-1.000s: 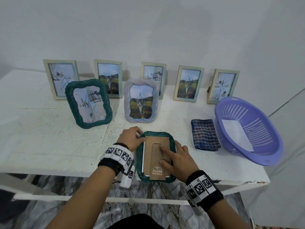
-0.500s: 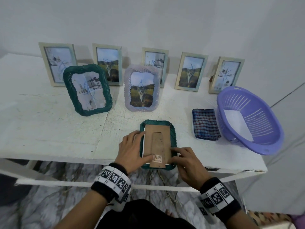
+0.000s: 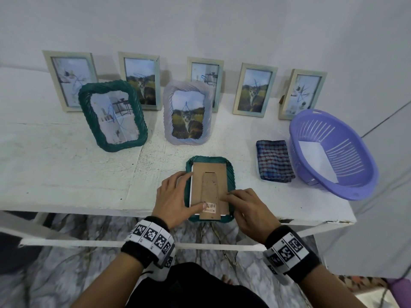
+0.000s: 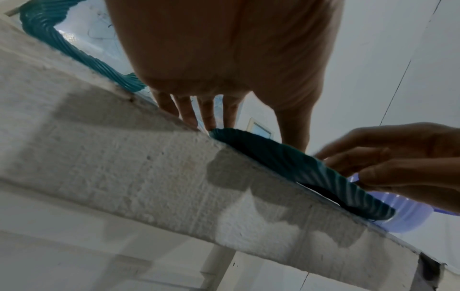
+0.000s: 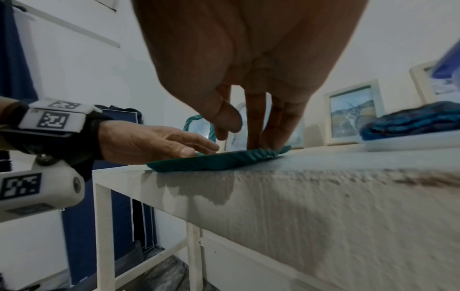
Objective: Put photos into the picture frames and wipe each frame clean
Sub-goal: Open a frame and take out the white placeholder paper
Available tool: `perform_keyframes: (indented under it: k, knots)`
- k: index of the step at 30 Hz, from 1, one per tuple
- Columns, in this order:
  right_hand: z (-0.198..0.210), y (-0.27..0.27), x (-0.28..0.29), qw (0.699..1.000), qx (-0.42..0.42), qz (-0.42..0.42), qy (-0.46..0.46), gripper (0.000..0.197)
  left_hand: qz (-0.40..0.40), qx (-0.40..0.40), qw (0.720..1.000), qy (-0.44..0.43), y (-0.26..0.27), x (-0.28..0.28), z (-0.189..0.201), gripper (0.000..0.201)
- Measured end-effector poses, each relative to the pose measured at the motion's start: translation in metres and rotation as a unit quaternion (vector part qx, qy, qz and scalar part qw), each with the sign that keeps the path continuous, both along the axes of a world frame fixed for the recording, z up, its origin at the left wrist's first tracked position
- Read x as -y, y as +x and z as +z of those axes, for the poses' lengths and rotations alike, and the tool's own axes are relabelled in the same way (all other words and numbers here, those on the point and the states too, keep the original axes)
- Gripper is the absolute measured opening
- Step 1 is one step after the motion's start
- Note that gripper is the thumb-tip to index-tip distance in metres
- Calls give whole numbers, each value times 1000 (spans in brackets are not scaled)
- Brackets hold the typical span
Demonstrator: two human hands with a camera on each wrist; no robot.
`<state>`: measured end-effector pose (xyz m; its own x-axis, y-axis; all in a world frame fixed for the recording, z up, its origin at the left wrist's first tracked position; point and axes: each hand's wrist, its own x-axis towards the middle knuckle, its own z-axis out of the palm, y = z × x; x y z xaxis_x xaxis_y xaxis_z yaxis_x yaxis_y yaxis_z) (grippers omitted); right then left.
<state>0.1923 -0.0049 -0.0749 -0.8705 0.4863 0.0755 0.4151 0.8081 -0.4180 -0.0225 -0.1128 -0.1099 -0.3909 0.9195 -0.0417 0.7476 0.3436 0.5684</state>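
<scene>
Left hand [image 3: 175, 196] and right hand [image 3: 246, 207], fingers extended, press the face-down teal frame's [image 3: 231, 174] cardboard backing [image 3: 210, 185] at the desk's [image 3: 66, 174] near edge.

Plain domestic room, indicated by rough white-painted table [image 3: 66, 174] against bare white wall [image 3: 200, 23], marble-patterned floor [image 3: 66, 274], framed photos [image 3: 254, 90] stood in a row, purple plastic basket [image 3: 347, 190], folded checked cloth [image 3: 274, 160].

Face-down frame [image 3: 230, 174] left of cloth [image 3: 274, 160], basket [image 3: 333, 192] rightmost.
</scene>
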Motion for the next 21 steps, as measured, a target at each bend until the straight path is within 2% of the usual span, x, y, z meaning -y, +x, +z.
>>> perform_keyframes:
  k: [2, 8, 12, 15, 21]
  knots:
    - [2, -6, 5, 999, 34, -4, 19, 49, -4, -12, 1000, -7, 0, 0, -1, 102]
    - [0, -14, 8, 995, 86, -28, 53, 45, -69, 9, 997, 18, -13, 10, -3, 76]
    - [3, -17, 10, 993, 97, -38, 51, 46, -123, 19, 992, -4, -27, 16, -6, 84]
    - [4, -18, 12, 993, 94, -46, 60, 45, -134, 10, 991, -13, -28, 15, -6, 88]
    - [10, -22, 18, 987, 110, -72, 92, 38, -147, 22, 989, 17, -29, 20, -12, 73]
